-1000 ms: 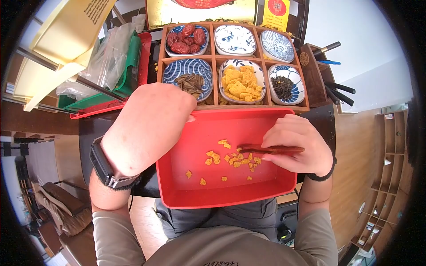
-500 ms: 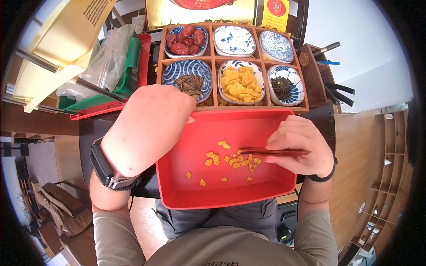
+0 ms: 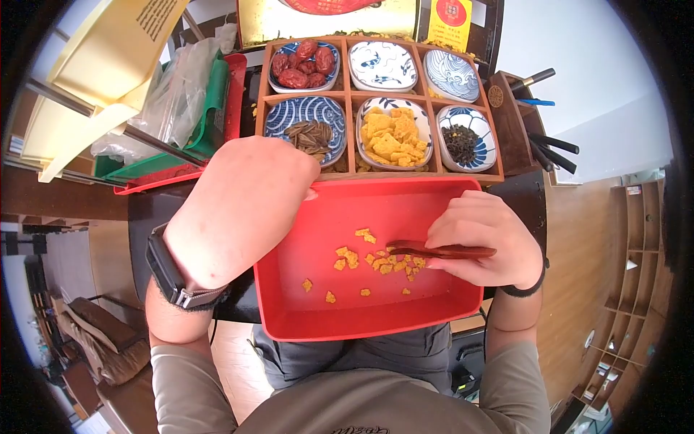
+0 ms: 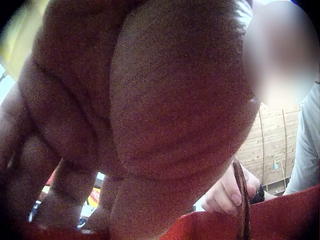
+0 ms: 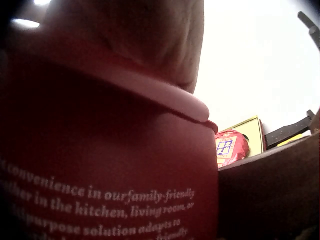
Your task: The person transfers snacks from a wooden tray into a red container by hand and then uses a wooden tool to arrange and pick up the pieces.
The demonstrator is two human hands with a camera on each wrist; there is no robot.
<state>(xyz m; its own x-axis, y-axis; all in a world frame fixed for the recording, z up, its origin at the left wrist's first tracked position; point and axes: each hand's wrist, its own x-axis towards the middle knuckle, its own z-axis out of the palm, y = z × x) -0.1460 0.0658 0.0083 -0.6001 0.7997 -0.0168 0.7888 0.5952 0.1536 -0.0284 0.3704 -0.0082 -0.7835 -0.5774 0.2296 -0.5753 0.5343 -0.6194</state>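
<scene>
In the head view my right hand [image 3: 488, 235] pinches dark reddish-brown wooden tweezers [image 3: 452, 252] over the right half of a red plastic bin [image 3: 325, 217]. Their tips point left and overlap a cluster of small yellow flakes [image 3: 387, 266] on the bin's floor. More flakes lie scattered toward the left and front. My left hand [image 3: 249, 202] grips the bin's far left corner, thumb tip at the rim and the other fingers hidden. The left wrist view shows the tweezers [image 4: 243, 200] upright beyond my palm. Printed text marks the bin's outer wall [image 5: 125, 165] in the right wrist view.
Behind the bin a wooden divided tray [image 3: 349, 134] holds small dishes: red dates [image 3: 293, 77], yellow chunks [image 3: 390, 137], brown slivers [image 3: 309, 137] and dark leaves [image 3: 460, 145]. A green basket [image 3: 210, 119] stands left; a wooden holder [image 3: 506, 108] with dark handles stands right.
My right hand and the tweezers shifted slightly right, then back left, with the tips staying near the flake cluster. My left hand and the bin have stayed in place.
</scene>
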